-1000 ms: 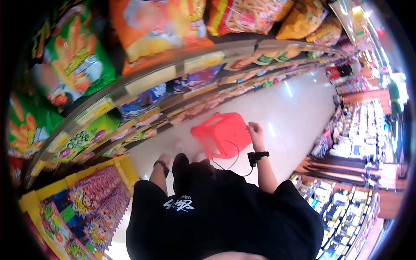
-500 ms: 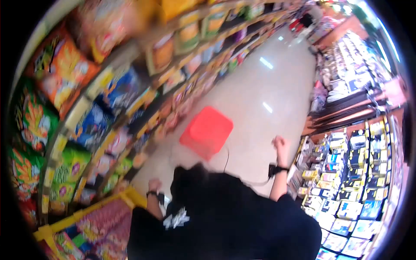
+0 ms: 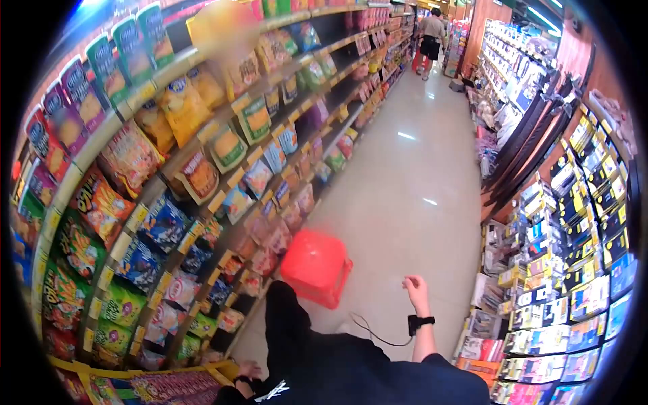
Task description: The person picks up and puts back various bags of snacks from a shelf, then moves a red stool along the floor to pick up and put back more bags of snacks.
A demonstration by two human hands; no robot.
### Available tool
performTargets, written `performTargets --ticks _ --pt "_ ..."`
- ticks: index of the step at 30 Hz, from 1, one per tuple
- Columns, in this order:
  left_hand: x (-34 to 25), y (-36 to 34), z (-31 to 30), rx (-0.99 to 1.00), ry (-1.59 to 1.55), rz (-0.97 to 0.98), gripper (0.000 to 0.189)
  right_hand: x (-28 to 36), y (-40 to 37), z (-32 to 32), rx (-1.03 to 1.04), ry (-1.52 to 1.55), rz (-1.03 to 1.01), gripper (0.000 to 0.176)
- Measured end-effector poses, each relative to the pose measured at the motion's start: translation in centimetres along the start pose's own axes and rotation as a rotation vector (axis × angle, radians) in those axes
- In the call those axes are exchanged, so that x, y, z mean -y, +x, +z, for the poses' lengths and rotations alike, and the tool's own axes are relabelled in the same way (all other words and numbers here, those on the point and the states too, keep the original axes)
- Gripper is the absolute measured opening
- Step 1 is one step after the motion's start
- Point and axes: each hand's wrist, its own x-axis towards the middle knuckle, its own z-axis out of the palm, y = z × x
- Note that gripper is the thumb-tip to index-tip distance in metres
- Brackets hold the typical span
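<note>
My right hand (image 3: 417, 291) is held out over the floor on the right, fingers loosely bent and apart, with nothing in it. A black band (image 3: 420, 324) sits on that wrist. Low at the left, my left hand (image 3: 250, 369) hangs beside a yellow-edged display bin (image 3: 219, 368) of snack packs; its fingers look loose and hold nothing visible. Ahead of my legs, a red plastic stool (image 3: 314, 260) stands on the floor close to the snack shelves, apart from both hands. A thin dark cable (image 3: 378, 339) loops near my right forearm.
Shelves of bagged snacks (image 3: 185, 111) line the left side. On the right stand racks of small packaged goods (image 3: 547, 290) and hanging dark belts (image 3: 533, 135). The shiny aisle floor (image 3: 405, 169) runs forward to a person (image 3: 430, 42) at the far end.
The view has tilted up, showing more of the aisle and the far person. The stool appears lower in view and nearer my legs. Both hands also sit lower in view.
</note>
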Motion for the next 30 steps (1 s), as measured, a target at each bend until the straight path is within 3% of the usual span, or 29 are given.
performTargets --ticks 1,3,4,7,13,18,19,21,24,27,30 --pt "-1.0 -0.8 0.2 0.205 0.076 0.266 0.034 -0.1 -0.5 -0.4 -0.001 -0.038 -0.006 0.015" --pt "0.1 -1.9 1.6 -0.016 -0.207 -0.321 0.031 -1.0 -1.5 -1.0 -0.031 0.036 -0.024 0.014" --pt "-0.2 -3.0 1.9 -0.137 -0.158 -0.543 0.03 -1.3 -1.8 -1.3 -0.041 0.039 -0.014 0.014" --pt "-2.5 -3.6 1.3 -0.201 0.017 -0.671 0.029 -2.3 -3.0 -2.3 -0.077 0.071 0.01 0.015" --pt "-9.0 0.8 -3.1 -0.262 0.271 -0.591 0.028 -3.3 -3.4 -4.7 -0.206 0.118 0.016 0.015" --pt "-14.2 9.5 -6.9 -0.393 0.488 -0.387 0.028 -4.8 -5.1 -6.5 -0.305 0.171 0.012 0.014" --pt "-15.0 11.8 -7.0 -0.442 0.5 -0.342 0.028 -5.3 -5.6 -6.8 -0.318 0.182 0.015 0.013" --pt "-22.2 13.5 -3.3 -0.515 0.251 -0.313 0.026 -5.8 -6.2 -7.0 -0.367 0.15 0.074 0.013" --pt "-25.6 16.8 -2.8 -0.432 0.496 -0.226 0.026 -7.7 -7.1 -6.7 -0.402 0.198 0.159 0.013" --pt "-28.8 17.3 -1.0 -0.379 0.422 -0.197 0.028 -8.0 -6.1 -5.9 -0.397 0.202 0.23 0.014" --pt "-26.9 18.0 -2.5 -0.324 0.402 -0.179 0.03 -7.1 -4.3 -4.4 -0.36 0.182 0.242 0.016"
